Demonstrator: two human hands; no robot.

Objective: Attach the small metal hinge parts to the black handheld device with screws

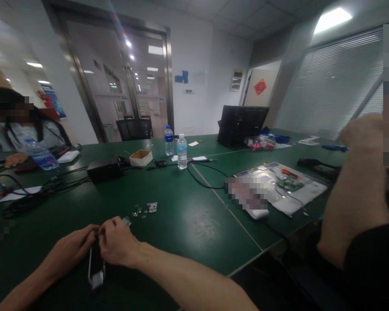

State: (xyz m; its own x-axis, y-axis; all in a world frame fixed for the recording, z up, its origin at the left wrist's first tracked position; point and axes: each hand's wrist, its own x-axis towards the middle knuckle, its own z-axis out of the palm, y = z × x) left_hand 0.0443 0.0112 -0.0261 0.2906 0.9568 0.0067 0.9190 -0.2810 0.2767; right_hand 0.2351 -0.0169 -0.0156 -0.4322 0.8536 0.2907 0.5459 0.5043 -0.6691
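Note:
Low on the left of the head view, a narrow metal frame point(97, 280) stands out below my two hands, its long sides pale and its lower end silvery. My left hand point(71, 247) is closed at the frame's upper end. My right hand point(118, 242) meets it there, fingers bent and pressed together around the same end; the fingertips are partly hidden. A small silvery metal piece point(126, 221) shows just beyond my right knuckles. Past the hands lie several small nuts and washers point(135, 214) and a metal plate with holes point(152, 207).
Two water bottles point(182, 152) stand mid-table near an open box point(141, 158) and a black power adapter point(105, 168) with cables. At right are a flat panel with a circuit board point(288, 185), a black monitor point(243, 125) and another person's arm point(356, 194). Someone sits far left.

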